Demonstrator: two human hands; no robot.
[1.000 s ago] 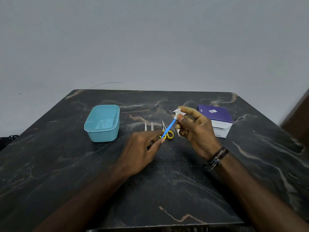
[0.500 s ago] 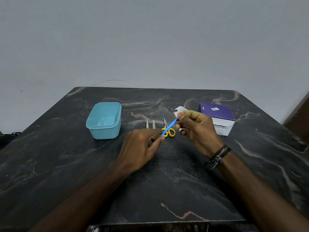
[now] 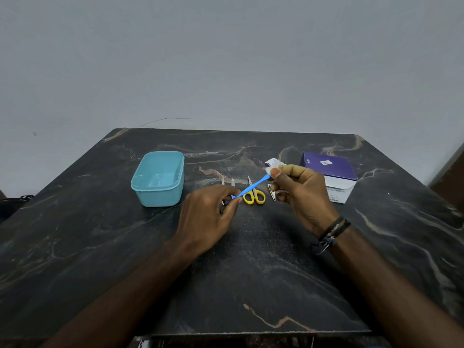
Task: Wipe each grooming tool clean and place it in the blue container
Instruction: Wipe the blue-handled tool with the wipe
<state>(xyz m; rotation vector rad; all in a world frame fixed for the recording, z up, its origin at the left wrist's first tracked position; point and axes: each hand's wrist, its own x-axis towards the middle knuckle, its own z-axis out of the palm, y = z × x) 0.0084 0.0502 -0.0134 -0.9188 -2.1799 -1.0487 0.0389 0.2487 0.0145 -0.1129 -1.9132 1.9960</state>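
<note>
While L hand (image 3: 208, 212) pinches blue tool (image 3: 252, 188) low end, R hand (image 3: 298, 192) fingers curl, pinching white wipe (image 3: 272, 165) round its tip; blue container (image 3: 157, 178) beside

bare forearms, dark cord bracelets (image 3: 332, 232) on right wrist

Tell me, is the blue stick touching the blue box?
Apart. The head view shows the blue stick held up between both hands, with bare dark table between it and the blue box.
</note>
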